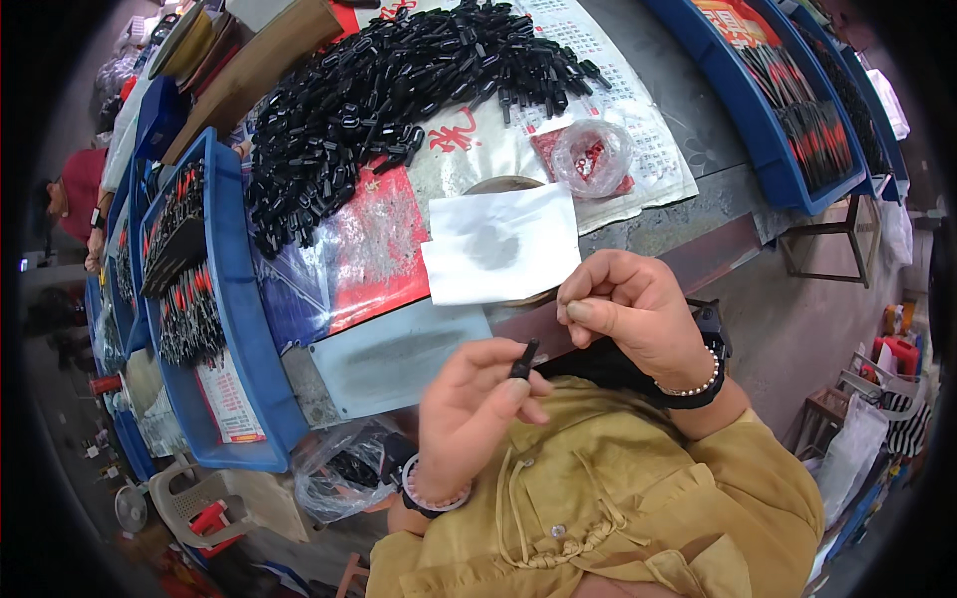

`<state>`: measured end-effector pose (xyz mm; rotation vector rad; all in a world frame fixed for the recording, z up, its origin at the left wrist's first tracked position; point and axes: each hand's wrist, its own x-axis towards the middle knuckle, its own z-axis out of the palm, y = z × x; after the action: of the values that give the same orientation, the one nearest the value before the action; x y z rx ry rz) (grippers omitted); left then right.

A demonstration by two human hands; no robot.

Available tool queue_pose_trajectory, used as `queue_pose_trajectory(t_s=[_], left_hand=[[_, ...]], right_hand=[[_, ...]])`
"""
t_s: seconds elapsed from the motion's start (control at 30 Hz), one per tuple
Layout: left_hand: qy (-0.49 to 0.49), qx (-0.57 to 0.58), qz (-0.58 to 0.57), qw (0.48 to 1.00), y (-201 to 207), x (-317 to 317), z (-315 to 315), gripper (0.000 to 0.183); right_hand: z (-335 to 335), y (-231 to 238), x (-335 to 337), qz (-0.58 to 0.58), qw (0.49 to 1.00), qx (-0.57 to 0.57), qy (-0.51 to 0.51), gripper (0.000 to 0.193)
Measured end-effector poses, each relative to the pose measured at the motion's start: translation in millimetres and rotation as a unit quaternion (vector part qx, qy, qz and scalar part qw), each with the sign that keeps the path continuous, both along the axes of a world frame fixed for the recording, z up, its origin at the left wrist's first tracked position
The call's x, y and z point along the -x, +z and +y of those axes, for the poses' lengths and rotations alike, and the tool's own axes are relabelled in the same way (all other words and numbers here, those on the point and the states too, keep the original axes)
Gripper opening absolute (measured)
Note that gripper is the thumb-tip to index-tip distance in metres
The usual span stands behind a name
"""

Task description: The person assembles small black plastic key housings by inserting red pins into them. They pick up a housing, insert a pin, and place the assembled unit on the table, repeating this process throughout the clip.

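Black piece (525, 357) part-hidden by left fingers (501, 401), round object (506, 184) mostly under white paper (538, 224)

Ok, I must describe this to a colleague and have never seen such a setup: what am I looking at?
There is no machine here: a person works with two bare hands. The single picture comes from a wide fisheye camera worn on the head, looking down, so edges bend and the left side is the person's left.

The left hand holds a small black piece. The right hand has thumb and forefinger close together; whether anything tiny sits between them is too small to tell.

Printed sheets cover much of the table. On them lie a heap of black pieces and a clear plastic bag with red bits. A smudged white sheet lies nearer the hands.
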<state>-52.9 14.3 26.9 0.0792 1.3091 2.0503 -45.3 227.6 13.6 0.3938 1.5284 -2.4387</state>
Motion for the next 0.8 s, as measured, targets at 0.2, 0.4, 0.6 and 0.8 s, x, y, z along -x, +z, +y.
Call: queue_pose_trajectory(t_s=[0.2, 0.4, 0.6, 0.8], left_hand=[[0.110, 0.352, 0.348, 0.862, 15, 24, 6, 0.024], [0.039, 0.467, 0.557, 0.686, 4, 62, 28, 0.022], [-0.039, 0.534, 0.604, 0.590, -7, 75, 41, 0.024], [0.032, 0.436, 0.534, 0.723, 5, 62, 34, 0.025]], right_hand=[[9, 6, -6, 0.001, 1.000, 0.003, -0.020, 0.011], [15, 1, -10, 0.013, 0.999, 0.031, 0.002, 0.009], [25, -6, -12, 0.050, 0.996, 0.063, 0.028, 0.009], [28, -4, -11, 0.042, 0.998, 0.055, 0.007, 0.010]])
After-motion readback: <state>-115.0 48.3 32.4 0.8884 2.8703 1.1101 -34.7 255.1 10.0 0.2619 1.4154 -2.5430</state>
